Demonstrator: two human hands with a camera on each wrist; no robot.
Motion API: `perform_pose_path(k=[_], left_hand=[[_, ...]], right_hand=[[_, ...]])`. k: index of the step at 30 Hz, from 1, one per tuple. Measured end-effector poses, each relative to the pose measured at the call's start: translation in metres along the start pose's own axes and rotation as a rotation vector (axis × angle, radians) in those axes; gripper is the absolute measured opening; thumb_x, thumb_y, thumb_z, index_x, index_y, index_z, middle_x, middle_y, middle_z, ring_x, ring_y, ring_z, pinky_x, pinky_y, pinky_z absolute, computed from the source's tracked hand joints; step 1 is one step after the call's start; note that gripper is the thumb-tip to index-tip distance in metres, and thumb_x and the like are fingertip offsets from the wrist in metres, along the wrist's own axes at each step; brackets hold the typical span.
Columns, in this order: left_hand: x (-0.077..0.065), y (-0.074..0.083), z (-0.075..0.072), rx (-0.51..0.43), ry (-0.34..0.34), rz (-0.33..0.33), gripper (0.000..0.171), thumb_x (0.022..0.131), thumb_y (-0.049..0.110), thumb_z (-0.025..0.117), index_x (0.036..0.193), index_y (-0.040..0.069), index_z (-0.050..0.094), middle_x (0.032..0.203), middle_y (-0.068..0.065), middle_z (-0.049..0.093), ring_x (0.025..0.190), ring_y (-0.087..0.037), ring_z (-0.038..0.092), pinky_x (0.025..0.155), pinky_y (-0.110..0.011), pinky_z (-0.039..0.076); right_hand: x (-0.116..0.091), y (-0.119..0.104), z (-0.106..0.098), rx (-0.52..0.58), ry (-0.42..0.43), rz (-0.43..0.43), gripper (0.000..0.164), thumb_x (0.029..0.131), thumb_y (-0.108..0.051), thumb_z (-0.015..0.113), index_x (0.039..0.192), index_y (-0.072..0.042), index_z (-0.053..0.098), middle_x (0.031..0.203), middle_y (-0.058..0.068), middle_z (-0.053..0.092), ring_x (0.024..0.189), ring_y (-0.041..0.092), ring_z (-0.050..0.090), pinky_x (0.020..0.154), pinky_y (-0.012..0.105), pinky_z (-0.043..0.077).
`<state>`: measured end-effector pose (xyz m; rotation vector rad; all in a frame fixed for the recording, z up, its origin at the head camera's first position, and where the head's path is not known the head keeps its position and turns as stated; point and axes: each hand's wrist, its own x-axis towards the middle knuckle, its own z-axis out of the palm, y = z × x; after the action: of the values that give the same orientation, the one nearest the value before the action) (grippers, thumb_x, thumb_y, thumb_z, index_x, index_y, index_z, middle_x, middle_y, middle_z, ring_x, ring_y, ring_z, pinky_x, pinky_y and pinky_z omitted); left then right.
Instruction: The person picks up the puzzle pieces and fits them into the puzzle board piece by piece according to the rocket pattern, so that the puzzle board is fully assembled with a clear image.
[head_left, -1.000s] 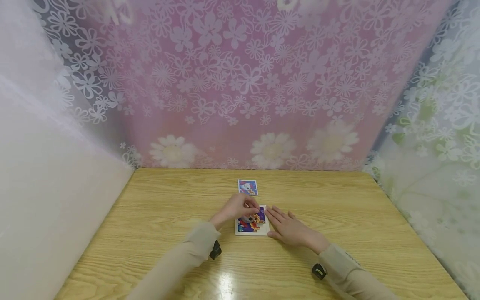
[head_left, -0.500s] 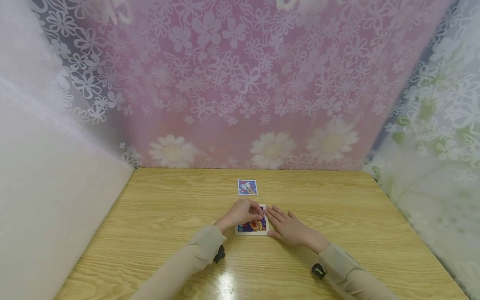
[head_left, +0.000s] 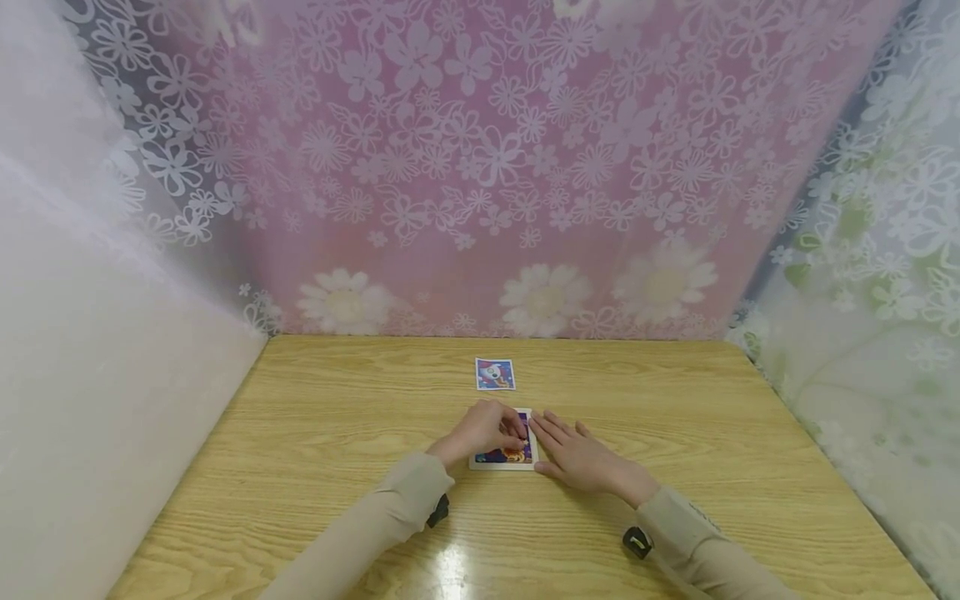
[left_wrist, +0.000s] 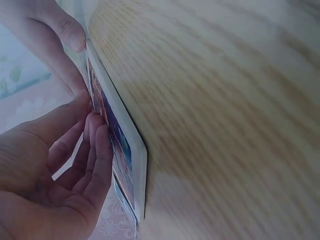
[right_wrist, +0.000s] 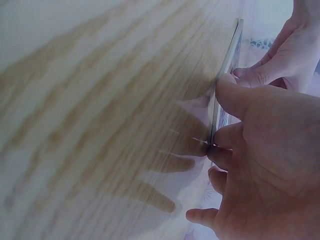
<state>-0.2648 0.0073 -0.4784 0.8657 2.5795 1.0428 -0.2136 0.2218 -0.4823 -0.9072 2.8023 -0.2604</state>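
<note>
A small square jigsaw puzzle (head_left: pixel 495 457) with a purple, blue and orange picture lies in a white-bordered tray (head_left: pixel 501 467) on the table. My left hand (head_left: pixel 480 427) reaches over it from the left, fingers curled, pinching at a puzzle piece on its right side. In the left wrist view the left fingertips (left_wrist: pixel 102 132) touch the picture's face; the piece between them is mostly hidden. My right hand (head_left: pixel 581 458) lies flat with straight fingers along the tray's right edge, thumb at the lower corner. The right wrist view shows the right thumb (right_wrist: pixel 231 95) against that edge.
Beyond the tray, a small picture card (head_left: pixel 495 375) with a white character lies on the wooden table (head_left: pixel 360 400). A pink floral curtain (head_left: pixel 480 183) stands at the back, with pale walls at both sides. Each wrist wears a black device.
My left hand has shifted slightly right and toward the near side of the puzzle. The white gap at the picture's lower right is now covered by picture. The right hand stays put.
</note>
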Motion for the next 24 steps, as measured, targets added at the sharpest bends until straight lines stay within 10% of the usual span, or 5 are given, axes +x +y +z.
perform_pose_path(k=[11, 24], left_hand=[[-0.002, 0.003, 0.002, 0.070, -0.004, 0.013, 0.012, 0.081, 0.010, 0.086, 0.082, 0.009, 0.075, 0.072, 0.006, 0.067, 0.062, 0.001, 0.055, 0.060, -0.014, 0.048], [-0.004, -0.028, -0.008, 0.035, 0.080, 0.043, 0.014, 0.102, 0.023, 0.065, 0.102, 0.014, 0.075, 0.088, 0.006, 0.071, 0.075, -0.004, 0.063, 0.066, -0.021, 0.053]], right_hand=[[0.000, 0.000, 0.000, -0.007, 0.002, -0.011, 0.068, 0.107, -0.037, 0.049, 0.157, 0.003, 0.028, 0.165, 0.019, 0.025, 0.152, 0.040, 0.022, 0.109, 0.075, 0.027], [-0.001, 0.001, 0.000, 0.085, 0.115, -0.004, 0.069, 0.102, -0.035, 0.061, 0.155, 0.002, 0.036, 0.162, 0.022, 0.029, 0.150, 0.046, 0.020, 0.107, 0.081, 0.019]])
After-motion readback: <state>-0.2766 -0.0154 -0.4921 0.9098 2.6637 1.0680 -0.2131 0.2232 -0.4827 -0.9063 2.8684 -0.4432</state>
